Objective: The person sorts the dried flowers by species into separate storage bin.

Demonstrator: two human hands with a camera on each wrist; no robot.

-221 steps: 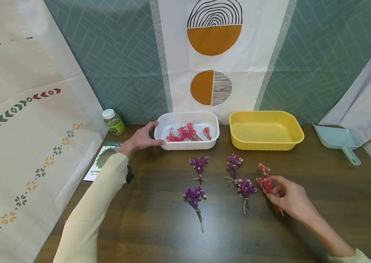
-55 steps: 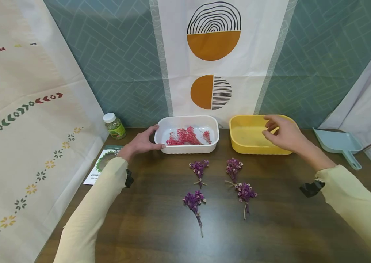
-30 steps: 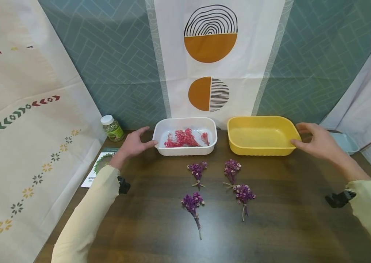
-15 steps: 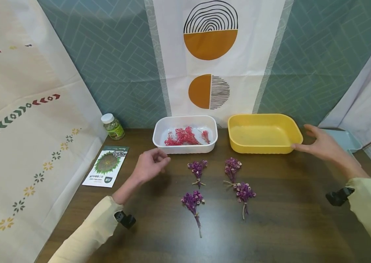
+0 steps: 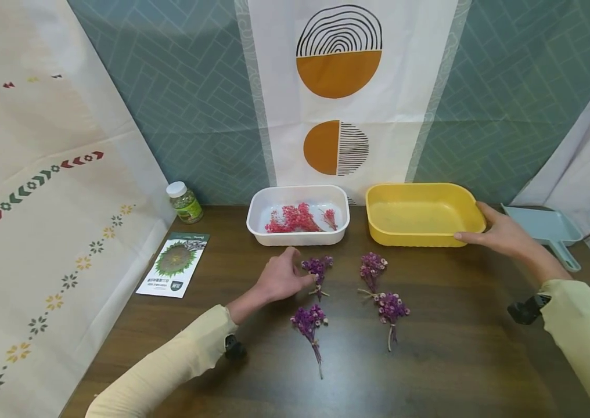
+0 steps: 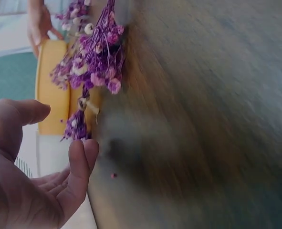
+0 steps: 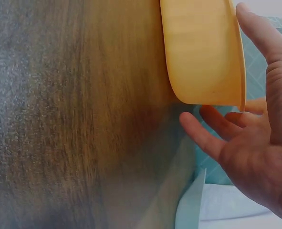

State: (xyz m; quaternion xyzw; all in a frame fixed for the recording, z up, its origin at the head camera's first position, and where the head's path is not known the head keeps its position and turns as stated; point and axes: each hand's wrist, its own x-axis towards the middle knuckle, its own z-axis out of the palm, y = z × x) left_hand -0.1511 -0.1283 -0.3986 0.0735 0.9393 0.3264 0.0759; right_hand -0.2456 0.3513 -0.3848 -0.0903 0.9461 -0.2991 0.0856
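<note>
My left hand [image 5: 279, 278] reaches over the table beside a small tied bunch of purple dried flowers [image 5: 318, 267]. In the left wrist view its thumb and fingers are apart, with nothing between them, and the bunch lies just beyond the fingertips. At the right end of a yellow plastic basin [image 5: 415, 239], my right hand [image 5: 504, 232] holds the corner, thumb on the front rim and fingers against the end wall. Other purple bunches lie close by: one nearer me [image 5: 308, 319], and two to the right, a far bunch [image 5: 372, 266] and a near bunch [image 5: 391, 307].
A white basin [image 5: 300, 239] left of the yellow one contains pink dried flowers [image 5: 297, 217]. At the left stand a white-capped jar [image 5: 186, 203] and a seed packet [image 5: 173, 264]. A pale blue dustpan [image 5: 546, 225] lies right of my right hand. Cloth hangs behind the table.
Earlier my right hand held a pink bunch over the table; now it holds the yellow basin's right end. My left hand has left the white basin and moved right and nearer to the purple bunch.
</note>
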